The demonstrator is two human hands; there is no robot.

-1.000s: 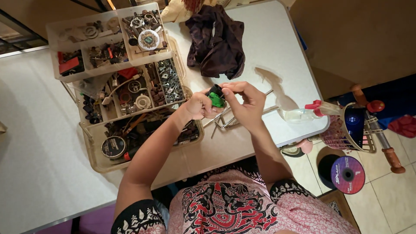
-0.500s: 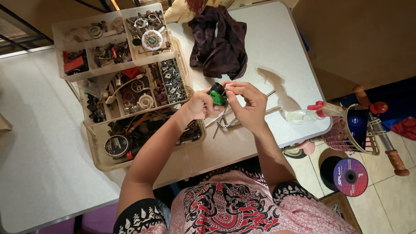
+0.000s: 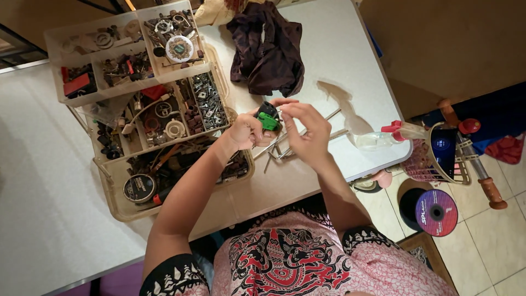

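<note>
My left hand (image 3: 245, 131) grips a small green and black part (image 3: 268, 117) just above the white table (image 3: 334, 55). My right hand (image 3: 307, 130) is right beside it, thumb and fingertips pinched at the part's top edge; whether something tiny is between them I cannot tell. Several thin metal rods and hex keys (image 3: 285, 148) lie on the table under both hands. The part's lower side is hidden by my left fingers.
A tiered clear organizer (image 3: 145, 104) full of screws, nuts and small hardware sits to the left. A dark crumpled cloth (image 3: 268, 52) lies behind the hands. A spray bottle with a red trigger (image 3: 383, 137) rests at the table's right edge. A basket (image 3: 438, 159) and a purple spool (image 3: 435, 212) stand on the floor.
My right hand's fingers have lifted slightly off the green part and shifted a little to the right. The left hand keeps its hold. The view has drifted slightly.
</note>
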